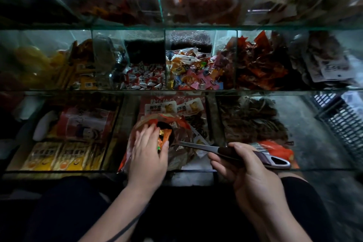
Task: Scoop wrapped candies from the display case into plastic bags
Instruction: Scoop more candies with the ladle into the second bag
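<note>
My left hand [147, 151] grips the rim of an orange plastic bag [129, 155] in the bottom middle compartment of the glass display case [176, 92]. Wrapped candies [164, 136] show inside the bag's open mouth. My right hand [241, 165] holds the dark handle of a metal scoop [198, 146], whose flat metal part points left at the bag's mouth. Mixed colourful wrapped candies [196, 72] and red-and-white wrapped candies [143, 78] fill the middle shelf's compartments.
Yellow packets [59, 155] lie in the bottom left compartment and dark dried goods [253, 118] in the bottom right. Red packets [259, 65] fill a middle-shelf compartment. A plastic crate [341, 120] stands at the right. My knees are below the case's front edge.
</note>
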